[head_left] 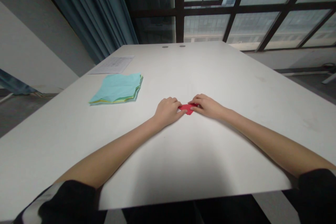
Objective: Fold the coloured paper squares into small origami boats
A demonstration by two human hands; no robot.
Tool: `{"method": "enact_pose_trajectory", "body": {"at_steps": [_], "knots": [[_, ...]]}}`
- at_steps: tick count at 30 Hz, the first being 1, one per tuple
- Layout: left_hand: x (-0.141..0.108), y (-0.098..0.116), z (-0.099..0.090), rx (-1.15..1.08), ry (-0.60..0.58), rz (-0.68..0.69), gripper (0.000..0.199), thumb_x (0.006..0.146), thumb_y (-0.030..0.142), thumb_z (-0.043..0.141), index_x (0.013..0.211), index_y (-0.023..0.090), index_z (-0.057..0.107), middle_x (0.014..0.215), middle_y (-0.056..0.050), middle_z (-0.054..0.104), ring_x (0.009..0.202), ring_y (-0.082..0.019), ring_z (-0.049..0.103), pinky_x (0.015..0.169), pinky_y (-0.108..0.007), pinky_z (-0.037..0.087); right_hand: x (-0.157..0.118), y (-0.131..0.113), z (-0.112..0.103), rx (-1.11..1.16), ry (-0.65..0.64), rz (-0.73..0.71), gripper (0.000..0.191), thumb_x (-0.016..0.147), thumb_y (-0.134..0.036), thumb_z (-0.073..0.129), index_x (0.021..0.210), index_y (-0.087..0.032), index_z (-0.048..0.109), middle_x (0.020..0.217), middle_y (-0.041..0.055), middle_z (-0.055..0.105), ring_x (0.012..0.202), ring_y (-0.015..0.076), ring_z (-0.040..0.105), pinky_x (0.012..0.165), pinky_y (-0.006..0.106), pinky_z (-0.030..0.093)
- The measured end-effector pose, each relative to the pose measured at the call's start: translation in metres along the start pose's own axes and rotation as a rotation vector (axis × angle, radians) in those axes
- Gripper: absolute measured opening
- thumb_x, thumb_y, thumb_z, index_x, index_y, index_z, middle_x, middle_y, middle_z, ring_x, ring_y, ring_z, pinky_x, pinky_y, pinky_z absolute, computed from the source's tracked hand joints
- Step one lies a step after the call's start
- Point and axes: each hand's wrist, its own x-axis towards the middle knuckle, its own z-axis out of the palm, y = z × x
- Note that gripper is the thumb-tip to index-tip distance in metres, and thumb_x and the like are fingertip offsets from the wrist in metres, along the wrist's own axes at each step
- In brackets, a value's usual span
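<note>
A small piece of folded red paper [188, 109] lies at the middle of the white table, between my two hands. My left hand [169, 110] closes on its left end, with the thumb along the near edge. At the right end, my right hand [206, 106] pinches the paper between thumb and fingers. Both hands rest low at the tabletop. The fingers cover the two ends of the paper, so its full shape is hidden.
A stack of coloured paper sheets [118, 87], light blue on top, lies to the left on the white table [183, 161]. Behind it is a printed sheet [112, 64]. A blue curtain [91, 10] and windows [207, 28] stand beyond the far edge.
</note>
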Motion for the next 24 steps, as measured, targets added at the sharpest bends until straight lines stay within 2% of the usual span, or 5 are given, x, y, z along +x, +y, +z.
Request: {"method": "enact_pose_trajectory", "body": {"at_steps": [6, 10, 13, 20, 24], "knots": [[-0.003, -0.001, -0.003, 0.023, 0.077, -0.029, 0.035, 0.080, 0.048, 0.055, 0.084, 0.015, 0.066, 0.088, -0.011, 0.063, 0.084, -0.025, 0.055, 0.072, -0.036, 0.043, 0.003, -0.005, -0.002, 0.101, 0.030, 0.107, 0.019, 0.078, -0.030, 0.059, 0.088, -0.015, 0.064, 0.082, 0.0066, 0.063, 0.074, 0.0169, 0.054, 0.072, 0.031, 0.041], [-0.005, 0.000, -0.003, -0.177, 0.199, -0.005, 0.020, 0.081, 0.032, 0.056, 0.092, 0.017, 0.064, 0.107, -0.010, 0.055, 0.091, -0.021, 0.053, 0.079, -0.034, 0.045, 0.004, -0.010, -0.004, 0.400, 0.072, 0.285, 0.017, 0.073, -0.031, 0.061, 0.082, -0.017, 0.058, 0.063, -0.0022, 0.056, 0.055, 0.0108, 0.049, 0.054, 0.024, 0.036], [-0.004, 0.003, -0.001, -0.375, 0.251, -0.057, 0.016, 0.082, 0.027, 0.054, 0.086, 0.018, 0.066, 0.109, -0.009, 0.052, 0.087, -0.017, 0.054, 0.081, -0.034, 0.046, 0.006, -0.015, -0.005, 0.544, 0.153, 0.326, 0.018, 0.071, -0.031, 0.062, 0.080, -0.018, 0.054, 0.059, -0.0041, 0.053, 0.051, 0.0096, 0.047, 0.050, 0.023, 0.035], [0.008, 0.006, 0.003, -0.993, 0.206, -0.403, 0.026, 0.076, 0.040, 0.062, 0.078, 0.014, 0.063, 0.079, -0.006, 0.064, 0.064, -0.014, 0.061, 0.059, -0.026, 0.050, 0.008, -0.035, -0.005, 0.431, 0.246, 0.287, 0.016, 0.071, -0.030, 0.063, 0.080, -0.019, 0.055, 0.053, -0.0065, 0.049, 0.049, 0.0091, 0.044, 0.052, 0.023, 0.034], [0.010, 0.006, 0.003, -1.172, 0.173, -0.489, 0.032, 0.070, 0.045, 0.066, 0.076, 0.014, 0.060, 0.062, -0.002, 0.062, 0.055, -0.014, 0.060, 0.056, -0.026, 0.049, 0.008, -0.041, -0.004, 0.469, 0.218, 0.281, 0.022, 0.071, -0.035, 0.065, 0.083, -0.019, 0.056, 0.057, -0.0050, 0.055, 0.050, 0.0095, 0.047, 0.053, 0.023, 0.037]]}}
